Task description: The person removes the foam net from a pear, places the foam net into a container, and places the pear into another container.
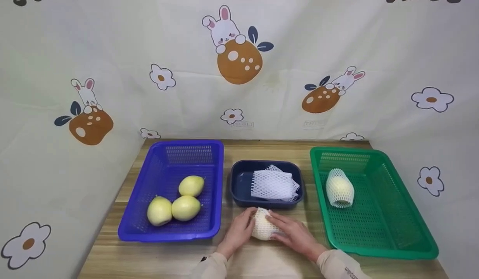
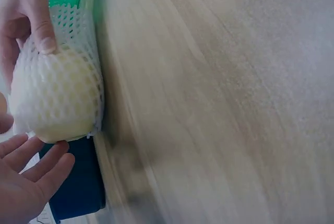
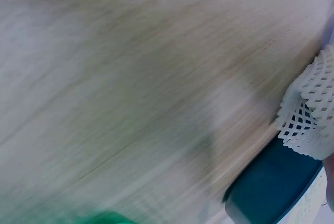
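A pale yellow-green fruit in a white foam net (image 1: 263,225) is between my two hands, above the wooden table's front middle. My left hand (image 1: 240,228) is at its left; in the left wrist view the fingers (image 2: 52,169), fairly straight and spread, touch the fruit's bare end (image 2: 65,131). From the other side my right hand (image 1: 295,233) holds the netted fruit. Its thumb (image 2: 44,36) lies on the net, with the other fingers behind. In the right wrist view the net's loose end (image 3: 300,125) stands open, and most of that hand is out of frame.
A blue basket (image 1: 125,228) with three bare fruits (image 1: 186,208) stands left. Behind my hands, a dark blue tray (image 1: 239,184) holds flat white foam nets (image 1: 273,185). A green basket (image 1: 383,248) at right holds one netted fruit (image 1: 340,188). A printed curtain (image 1: 278,104) surrounds the table.
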Demonstrator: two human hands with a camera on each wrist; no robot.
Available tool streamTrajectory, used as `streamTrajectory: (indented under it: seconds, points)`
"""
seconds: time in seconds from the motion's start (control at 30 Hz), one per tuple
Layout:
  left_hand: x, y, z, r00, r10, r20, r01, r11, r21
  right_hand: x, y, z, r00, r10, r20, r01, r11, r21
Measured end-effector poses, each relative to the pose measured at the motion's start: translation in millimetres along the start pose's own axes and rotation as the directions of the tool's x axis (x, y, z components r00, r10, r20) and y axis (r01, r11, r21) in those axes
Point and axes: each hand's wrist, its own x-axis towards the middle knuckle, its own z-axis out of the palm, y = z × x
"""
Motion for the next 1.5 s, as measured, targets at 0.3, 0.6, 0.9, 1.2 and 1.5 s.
streamTrajectory:
  seconds: [0.3, 0.6, 0.9, 1.2, 1.5]
  points:
    - [-1.9, -9.1, -1.2, 0.998, -0.047, 0.05, 0.049, 0.998, -0.044, 2.6, -2, 5, 0.988, 0.045, 0.146, -0.044, 0.999, -0.012]
    - [-1.0, -7.0, -2.2, 0.99, -0.045, 0.134, 0.049, 0.998, -0.026, 4.2, -1, 8, 0.993, -0.062, 0.105, 0.064, 0.998, -0.014]
    - [2.5, -10.3, -1.7, 0.991, 0.029, 0.134, -0.023, 0.999, -0.048, 1.7, -1, 5, 0.997, -0.035, 0.068, 0.037, 0.999, -0.028]
    - [4.8, -9.2, 1.1, 0.975, -0.016, 0.221, 0.01, 0.999, 0.031, 2.4, -3, 10, 0.984, 0.079, 0.158, -0.08, 0.997, -0.001]
    - [4.3, -10.4, 1.1, 0.969, -0.054, 0.241, 0.045, 0.998, 0.042, -0.2, 0, 0, 0.999, 0.029, 0.032, -0.029, 1.0, -0.011]
